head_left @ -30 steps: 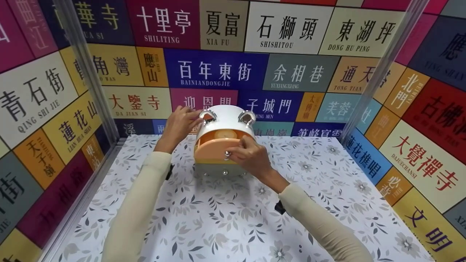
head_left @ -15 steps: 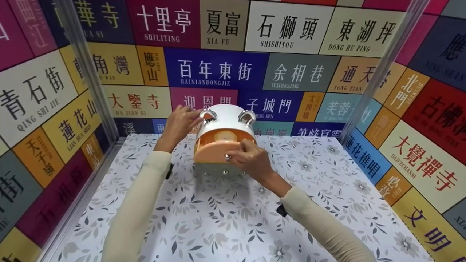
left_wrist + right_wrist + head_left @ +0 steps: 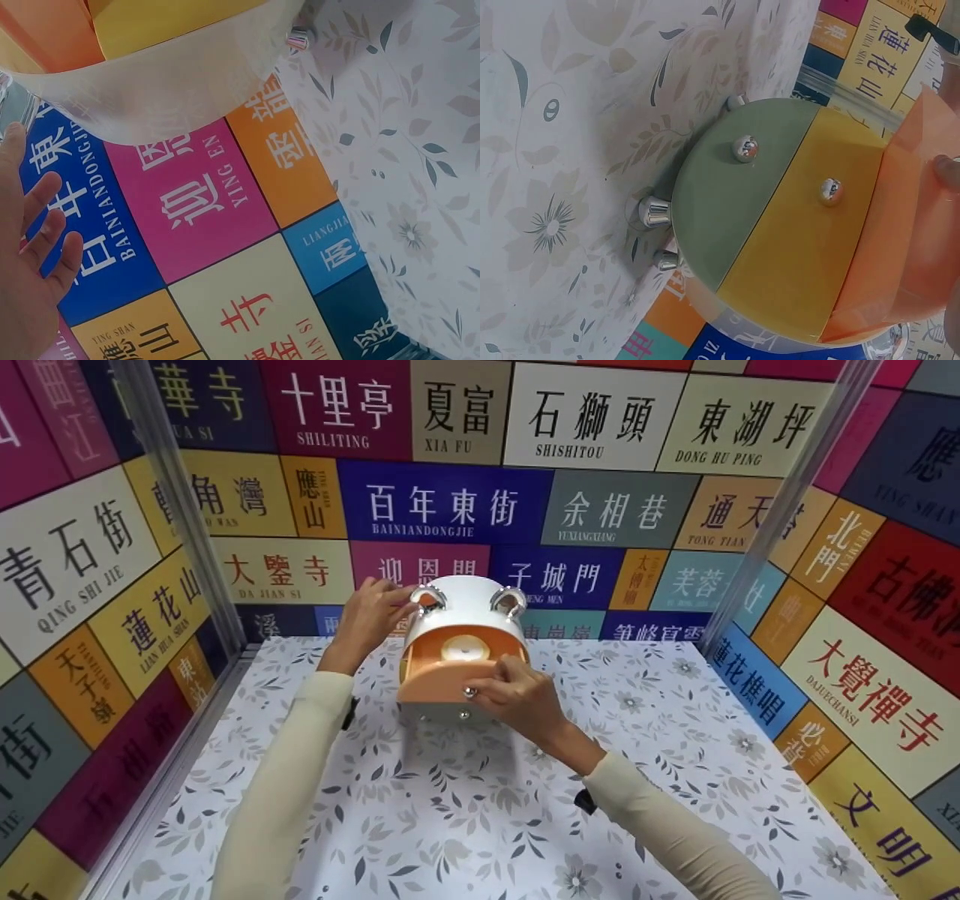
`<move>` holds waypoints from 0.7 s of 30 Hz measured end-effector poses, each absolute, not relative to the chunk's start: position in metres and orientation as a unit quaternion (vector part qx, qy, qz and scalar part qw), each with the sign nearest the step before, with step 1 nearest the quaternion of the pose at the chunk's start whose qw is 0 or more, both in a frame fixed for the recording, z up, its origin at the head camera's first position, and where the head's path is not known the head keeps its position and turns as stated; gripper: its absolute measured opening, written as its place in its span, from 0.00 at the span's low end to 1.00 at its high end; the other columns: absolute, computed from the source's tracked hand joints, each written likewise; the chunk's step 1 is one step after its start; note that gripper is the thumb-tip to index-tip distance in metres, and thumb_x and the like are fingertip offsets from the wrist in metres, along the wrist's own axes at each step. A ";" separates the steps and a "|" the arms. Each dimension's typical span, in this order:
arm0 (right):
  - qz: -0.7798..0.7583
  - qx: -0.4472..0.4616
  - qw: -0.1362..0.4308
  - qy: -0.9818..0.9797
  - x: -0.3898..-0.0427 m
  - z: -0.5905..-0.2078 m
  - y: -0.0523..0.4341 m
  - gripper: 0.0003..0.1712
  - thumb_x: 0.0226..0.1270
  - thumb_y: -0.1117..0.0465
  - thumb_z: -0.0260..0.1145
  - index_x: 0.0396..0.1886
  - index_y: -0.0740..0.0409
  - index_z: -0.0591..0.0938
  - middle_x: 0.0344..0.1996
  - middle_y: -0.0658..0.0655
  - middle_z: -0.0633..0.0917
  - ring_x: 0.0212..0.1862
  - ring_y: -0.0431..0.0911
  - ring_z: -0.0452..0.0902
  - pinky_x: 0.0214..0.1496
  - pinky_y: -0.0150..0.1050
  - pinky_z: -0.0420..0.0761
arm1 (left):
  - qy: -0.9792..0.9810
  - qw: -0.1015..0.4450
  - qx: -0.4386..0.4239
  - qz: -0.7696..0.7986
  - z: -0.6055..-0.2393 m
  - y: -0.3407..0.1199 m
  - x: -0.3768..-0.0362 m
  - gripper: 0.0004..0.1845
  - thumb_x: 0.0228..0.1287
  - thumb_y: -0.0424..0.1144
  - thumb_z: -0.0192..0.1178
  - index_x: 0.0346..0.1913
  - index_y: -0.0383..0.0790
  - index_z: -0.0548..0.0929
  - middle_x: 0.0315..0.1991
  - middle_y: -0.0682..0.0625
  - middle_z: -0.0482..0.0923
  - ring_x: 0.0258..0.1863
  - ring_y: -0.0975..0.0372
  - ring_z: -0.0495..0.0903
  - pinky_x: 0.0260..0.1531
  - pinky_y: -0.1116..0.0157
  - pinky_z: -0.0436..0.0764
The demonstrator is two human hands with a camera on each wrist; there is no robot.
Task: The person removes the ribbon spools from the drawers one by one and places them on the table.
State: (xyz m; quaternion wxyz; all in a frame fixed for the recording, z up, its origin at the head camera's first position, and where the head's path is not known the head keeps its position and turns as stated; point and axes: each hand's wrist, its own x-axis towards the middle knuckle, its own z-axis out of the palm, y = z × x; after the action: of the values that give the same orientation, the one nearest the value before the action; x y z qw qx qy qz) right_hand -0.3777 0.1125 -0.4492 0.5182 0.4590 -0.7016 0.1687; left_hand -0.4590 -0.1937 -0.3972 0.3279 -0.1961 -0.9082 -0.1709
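We see a small white cabinet (image 3: pixel 469 604) standing near the back of the bench (image 3: pixel 420 825), in front of a wall of coloured name panels (image 3: pixel 450 502). Right hand (image 3: pixel 517 690): fingers grasping the silver knob (image 3: pixel 470 692) of the orange drawer (image 3: pixel 431 686), which sits pulled partway out, top slot. Left hand (image 3: pixel 366 619): fingers pinching the silver left ear (image 3: pixel 442 599) on the cabinet's roof, remaining fingers loose. In the drawer opening we get a round pale shape (image 3: pixel 465 649); can't tell what it is. Obstructions: the right hand covers the drawer front's right end, and the orange front hides the yellow drawer (image 3: pixel 802 232) from the head camera; the right wrist view shows it closed, as is the green drawer (image 3: pixel 735 202) below. Silver feet (image 3: pixel 657 212) hold the cabinet off the leaf-print surface. Metal posts (image 3: pixel 176 495) mark the corners, well apart from both hands; pale sleeves (image 3: pixel 652 825) cross the near side.
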 end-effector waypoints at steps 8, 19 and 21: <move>0.166 0.468 0.516 -0.698 -0.373 -0.450 0.114 0.13 0.55 0.54 0.83 0.41 0.37 0.94 0.26 0.51 0.73 0.21 0.39 0.66 0.17 0.31 0.72 | -0.902 0.335 -0.206 -0.181 -0.398 -0.195 -0.460 0.20 0.73 0.51 0.65 0.63 0.53 0.87 0.47 0.43 0.84 0.45 0.50 0.75 0.44 0.52 0.79; 0.162 0.475 0.514 -0.695 -0.362 -0.451 0.116 0.12 0.56 0.55 0.83 0.40 0.38 0.94 0.25 0.51 0.72 0.21 0.39 0.65 0.17 0.33 0.72 | -0.898 0.343 -0.212 -0.177 -0.399 -0.194 -0.461 0.19 0.73 0.51 0.65 0.63 0.52 0.87 0.47 0.43 0.84 0.45 0.49 0.76 0.43 0.52 0.79; 0.159 0.474 0.519 -0.694 -0.361 -0.452 0.117 0.12 0.55 0.55 0.83 0.40 0.38 0.94 0.25 0.50 0.72 0.21 0.39 0.65 0.16 0.32 0.71 | -0.897 0.344 -0.214 -0.178 -0.398 -0.194 -0.460 0.19 0.73 0.50 0.65 0.63 0.52 0.87 0.48 0.43 0.85 0.46 0.49 0.76 0.44 0.52 0.80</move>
State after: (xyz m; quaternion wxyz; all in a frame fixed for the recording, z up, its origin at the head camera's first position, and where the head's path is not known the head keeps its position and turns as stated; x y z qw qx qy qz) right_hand -0.3605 0.1166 -0.4519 0.5185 0.4736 -0.6940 0.1585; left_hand -0.4604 -0.1941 -0.3983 0.3444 -0.2136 -0.8966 -0.1784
